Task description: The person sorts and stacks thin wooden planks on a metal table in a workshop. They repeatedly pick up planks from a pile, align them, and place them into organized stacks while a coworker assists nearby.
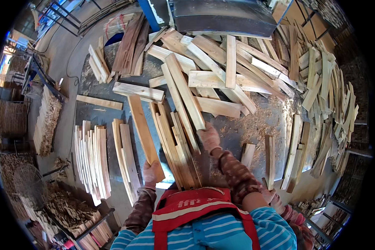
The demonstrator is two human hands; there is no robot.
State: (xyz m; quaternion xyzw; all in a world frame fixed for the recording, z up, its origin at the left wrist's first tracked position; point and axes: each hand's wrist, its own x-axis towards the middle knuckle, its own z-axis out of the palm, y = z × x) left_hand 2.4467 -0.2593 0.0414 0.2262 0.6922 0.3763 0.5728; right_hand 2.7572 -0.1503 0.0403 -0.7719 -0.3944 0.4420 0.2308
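Observation:
My left hand (151,171), in a pale glove, is closed round the near end of a wooden board (142,129) that slants away to the far left. My right hand (209,138), also gloved, grips the near end of a longer light wooden plank (188,92). A second plank (176,98) lies close along its left side; whether my fingers hold that one too is hidden. Between my hands a stack of narrow boards (173,146) lies lengthwise, its near end by my red apron (191,204).
A jumbled heap of boards (221,77) covers the table's far side. Rows of boards stand at left (91,154) and right (296,154). Sawdust (254,125) is scattered on the dark tabletop (146,114). Another person's gloved hand (272,198) is at lower right.

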